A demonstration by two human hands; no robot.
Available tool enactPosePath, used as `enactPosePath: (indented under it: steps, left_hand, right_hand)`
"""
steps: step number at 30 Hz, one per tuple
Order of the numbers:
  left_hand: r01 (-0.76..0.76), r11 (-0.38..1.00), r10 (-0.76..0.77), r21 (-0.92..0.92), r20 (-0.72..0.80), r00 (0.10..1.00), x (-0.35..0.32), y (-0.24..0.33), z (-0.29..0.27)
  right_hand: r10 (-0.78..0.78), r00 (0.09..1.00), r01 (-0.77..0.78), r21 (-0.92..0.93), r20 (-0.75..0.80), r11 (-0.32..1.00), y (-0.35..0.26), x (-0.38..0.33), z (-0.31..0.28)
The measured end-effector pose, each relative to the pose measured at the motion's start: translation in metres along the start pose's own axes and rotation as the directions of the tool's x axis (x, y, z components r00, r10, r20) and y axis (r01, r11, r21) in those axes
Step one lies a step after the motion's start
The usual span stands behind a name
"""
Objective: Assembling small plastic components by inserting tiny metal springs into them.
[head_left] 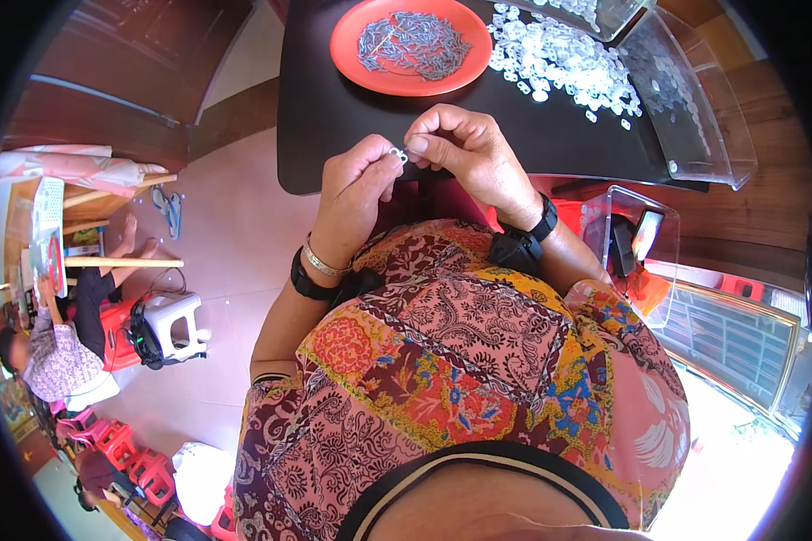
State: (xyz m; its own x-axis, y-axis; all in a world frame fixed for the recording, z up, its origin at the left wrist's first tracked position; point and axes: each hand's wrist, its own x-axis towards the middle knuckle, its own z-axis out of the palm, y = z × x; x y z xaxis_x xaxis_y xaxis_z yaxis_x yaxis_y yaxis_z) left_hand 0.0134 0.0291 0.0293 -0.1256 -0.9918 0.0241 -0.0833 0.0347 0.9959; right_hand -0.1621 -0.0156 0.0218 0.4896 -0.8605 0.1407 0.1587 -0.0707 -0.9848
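Both hands meet just past the near edge of the dark table. My left hand (359,178) pinches a small clear plastic piece (398,156) with rounded openings. Thumb and forefinger of my right hand (471,155) are closed together right beside that piece; whatever they hold is mostly covered by the fingertips. Beyond the hands stands a red-orange plate (346,56) with many small grey pin-like parts (415,43) spread in it. To its right lies a loose pile of clear plastic pieces (559,56).
The dark table (320,117) ends just before my body. A clear plastic bin (715,135) lies tipped at its right end. Below hangs a clear container (669,261) with a phone. Far left, another person (63,361) sits near a white stool (176,317) and red stools (153,473).
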Motion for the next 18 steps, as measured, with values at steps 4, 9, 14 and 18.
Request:
enactPosePath:
  steps: [4,9,14,18]
  left_hand:
    - [-0.004,1.0,0.005,-0.008,0.008,1.0,0.0,-0.0007,-0.0002]
    - [0.0,1.0,0.0,-0.004,-0.001,1.0,-0.0006,-0.0005,-0.0001]
    - [0.01,1.0,-0.01,-0.008,-0.007,1.0,0.0,-0.0001,-0.0003]
    - [0.009,1.0,-0.009,0.016,0.002,1.0,0.0,0.0002,-0.0008]
  right_hand:
    - [0.013,1.0,-0.012,-0.046,0.015,0.999,0.0006,0.0001,0.0004]
    - [0.007,1.0,-0.006,-0.062,0.019,0.998,0.0021,-0.0002,-0.0001]
    - [0.001,1.0,0.0,-0.046,0.015,0.999,-0.0004,0.0001,0.0008]
    - [0.001,1.0,-0.001,-0.042,0.013,0.999,0.0009,-0.0002,0.0008]
